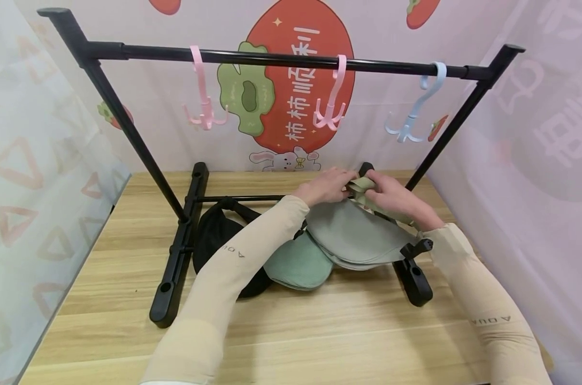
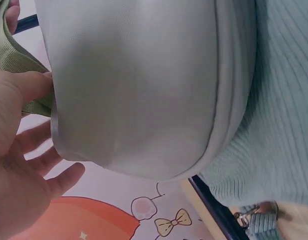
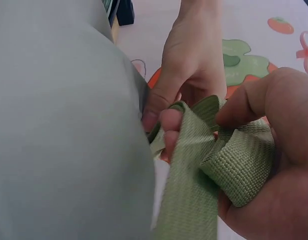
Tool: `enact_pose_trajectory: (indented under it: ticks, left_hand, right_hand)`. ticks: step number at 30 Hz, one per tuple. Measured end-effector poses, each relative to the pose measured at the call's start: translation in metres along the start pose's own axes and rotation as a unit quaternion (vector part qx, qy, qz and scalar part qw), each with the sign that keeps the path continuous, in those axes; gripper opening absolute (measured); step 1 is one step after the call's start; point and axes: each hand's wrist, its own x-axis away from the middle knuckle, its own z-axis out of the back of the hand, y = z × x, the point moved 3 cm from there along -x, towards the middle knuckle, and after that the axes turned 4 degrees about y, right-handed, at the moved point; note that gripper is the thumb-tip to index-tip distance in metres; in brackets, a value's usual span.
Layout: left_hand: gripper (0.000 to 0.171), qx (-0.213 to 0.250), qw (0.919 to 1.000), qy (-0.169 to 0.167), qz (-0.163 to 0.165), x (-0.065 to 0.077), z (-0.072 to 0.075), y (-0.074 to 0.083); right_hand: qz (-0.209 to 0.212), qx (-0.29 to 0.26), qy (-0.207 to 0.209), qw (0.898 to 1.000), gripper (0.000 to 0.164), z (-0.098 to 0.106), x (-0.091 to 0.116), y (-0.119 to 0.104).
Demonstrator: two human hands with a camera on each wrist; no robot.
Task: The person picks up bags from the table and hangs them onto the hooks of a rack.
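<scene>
A pale backdrop (image 1: 161, 107) with a big red cartoon fruit fills my view. In front of it I have the wood-grain tabletop (image 1: 300, 342), and on that stands a black rack (image 1: 281, 57). Two cream sleeves (image 1: 243, 267) reach in from the near edge, the left one crossing in front of part of the bags.

I see the gray bag (image 1: 353, 230) on the right, overlapping the teal bag and partly covering the rack's right foot; I can't tell whether all its weight is on the tabletop. The black bag (image 1: 219, 230) lies beside the rack's left foot, and the ribbed teal bag (image 1: 300, 262) sits between those two.

My left grip (image 1: 327, 187) pinches the green strap right at the gray bag's edge, the lower fingers spread loose. My right grip (image 1: 394, 195) is closed around a folded bundle of that same strap.

Overhead I count three hooks on the bar, two pink (image 1: 201, 88) and one blue (image 1: 416, 104). The green strap (image 3: 189, 200) runs between both grips, up against the gray bag. Smallest, I spot a metal clip (image 2: 251, 210) near the teal bag.
</scene>
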Motion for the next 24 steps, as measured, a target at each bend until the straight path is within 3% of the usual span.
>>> enact_pose_trajectory:
  ticks: [5, 15, 24]
  left_hand:
    - [0.042, -0.004, 0.9995, 0.011, 0.029, 0.008, 0.007, -0.002]
    - [0.033, -0.039, 0.9951, 0.087, -0.025, 0.024, 0.028, 0.002]
    - [0.022, -0.043, 0.9922, 0.111, -0.035, 0.041, 0.049, 0.003]
  right_hand:
    - [-0.003, -0.005, 0.018, 1.0, 0.01, 0.002, 0.007, -0.008]
    - [0.047, 0.036, 0.045, 0.997, 0.011, 0.01, 0.02, -0.033]
    - [0.11, 0.058, 0.085, 0.989, 0.021, 0.015, 0.032, -0.054]
